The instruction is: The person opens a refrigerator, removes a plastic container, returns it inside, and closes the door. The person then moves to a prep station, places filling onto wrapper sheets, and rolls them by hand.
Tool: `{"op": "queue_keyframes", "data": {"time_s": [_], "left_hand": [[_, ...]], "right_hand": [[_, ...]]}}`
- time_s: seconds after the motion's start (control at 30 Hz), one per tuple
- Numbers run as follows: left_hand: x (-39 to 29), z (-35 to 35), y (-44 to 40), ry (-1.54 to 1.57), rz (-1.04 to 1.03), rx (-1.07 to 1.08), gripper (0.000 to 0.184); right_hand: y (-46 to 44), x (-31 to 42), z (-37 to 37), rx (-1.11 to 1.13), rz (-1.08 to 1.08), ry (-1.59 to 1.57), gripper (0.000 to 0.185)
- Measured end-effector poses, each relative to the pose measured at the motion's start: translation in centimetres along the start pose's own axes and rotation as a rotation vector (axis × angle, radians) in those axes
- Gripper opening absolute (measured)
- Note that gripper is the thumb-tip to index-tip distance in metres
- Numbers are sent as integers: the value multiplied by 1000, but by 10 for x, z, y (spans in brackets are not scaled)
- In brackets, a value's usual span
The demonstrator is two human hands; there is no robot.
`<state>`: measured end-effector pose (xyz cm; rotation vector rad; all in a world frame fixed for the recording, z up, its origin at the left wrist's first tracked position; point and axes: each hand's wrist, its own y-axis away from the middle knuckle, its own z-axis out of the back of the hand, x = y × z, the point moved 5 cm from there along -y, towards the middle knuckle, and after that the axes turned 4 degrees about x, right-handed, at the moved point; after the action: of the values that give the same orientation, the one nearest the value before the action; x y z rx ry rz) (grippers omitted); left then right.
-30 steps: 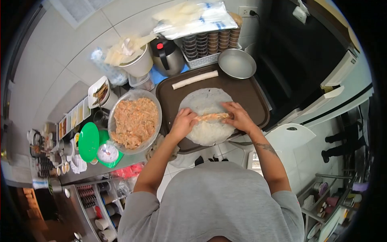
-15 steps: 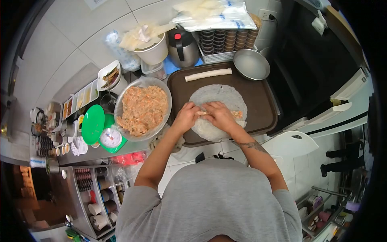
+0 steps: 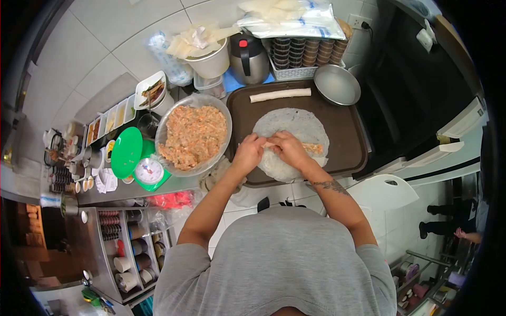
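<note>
A round, thin, whitish spring roll wrapper [image 3: 298,120] lies on a brown tray [image 3: 345,139]. A line of orange-flecked filling [image 3: 314,148] runs across it and shows at the right end. My left hand [image 3: 250,152] pinches the wrapper at its left edge, fingers closed. Beside it, my right hand [image 3: 287,148] has its fingers bent and pressed on the wrapper over the filling. Between the fingertips, a pale fold of wrapper covers the filling's left end. A rolled white stick [image 3: 280,95] rests at the tray's far side.
A lined bowl of orange-flecked filling [image 3: 194,136] stands left of the tray, near a green scale [image 3: 149,173]. A metal bowl [image 3: 337,85] sits at the tray's far right corner. Behind are a thermos jug [image 3: 249,59] and stacked small cups [image 3: 308,52]. Another person's hand [image 3: 466,235] shows far right.
The wrapper's edge is now folded over the filling between my hands, where filling showed before. The view has shifted slightly. Another person's hand has come into sight at the far right.
</note>
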<state>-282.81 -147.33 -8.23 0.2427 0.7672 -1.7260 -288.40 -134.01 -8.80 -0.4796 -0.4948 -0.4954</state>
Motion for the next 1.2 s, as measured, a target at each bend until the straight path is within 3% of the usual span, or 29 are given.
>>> {"op": "queue_keyframes", "data": {"time_s": [0.17,0.27,0.37,0.67,0.8,0.9,1.0,1.03,1.13,1.2], "left_hand": [[15,9,-3,300,182,-8,18],[-7,14,-6,309,134,32,12],[-17,2,-4,26,-58,-16,12],[-13,40,-14,140,36,20,13],[-12,107,-10,115,181,-198,17],[31,139,8,668,502,-323,19],[45,142,24,-679,281,-77,19],[52,139,25,-710,303,-34,15],[21,143,14,-264,363,-145,12],[-2,118,3,-110,196,-92,14]], "right_hand": [[15,-5,26,14,-62,-57,38],[19,-5,32,-26,-49,-22,41],[16,-2,21,-72,-37,-22,38],[18,0,19,-88,-38,32,29],[15,11,26,-101,-69,8,27],[10,5,18,-98,-62,0,28],[13,-10,2,-41,-66,-1,31],[15,-13,3,-43,-80,-4,31],[13,3,19,-124,-78,-34,33],[12,13,23,-154,-69,-7,37]]}}
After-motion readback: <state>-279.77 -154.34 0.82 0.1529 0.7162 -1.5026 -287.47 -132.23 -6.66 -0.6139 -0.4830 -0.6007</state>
